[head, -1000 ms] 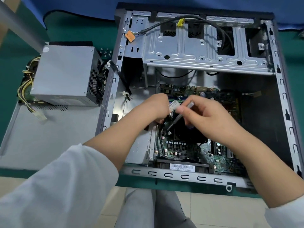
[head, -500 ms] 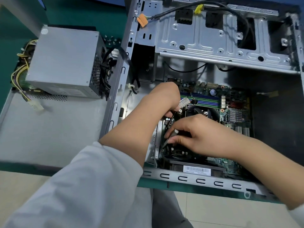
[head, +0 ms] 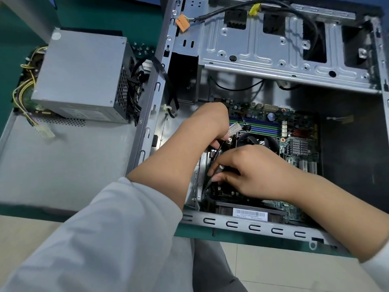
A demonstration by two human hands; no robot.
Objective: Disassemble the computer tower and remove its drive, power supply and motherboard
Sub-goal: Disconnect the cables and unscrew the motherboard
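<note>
Tower case point(head: 263, 227) lying open on its side, motherboard point(head: 294, 131) still seated inside. Left hand point(head: 212, 123) curling around the cooler fan point(head: 256, 140) edge. Right hand point(head: 248, 171) gripping a screwdriver point(head: 212, 173), tip down at the board's near-left corner. Power supply point(head: 82, 76) sitting outside on the side panel point(head: 63, 165).

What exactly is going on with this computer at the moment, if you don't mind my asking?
A person is taking apart the computer tower, which lies open on its side. The power supply is already out, resting on the side panel beside the case. Both hands work at the motherboard: the right hand holds a screwdriver, while the left hand grips beside the fan.
</note>
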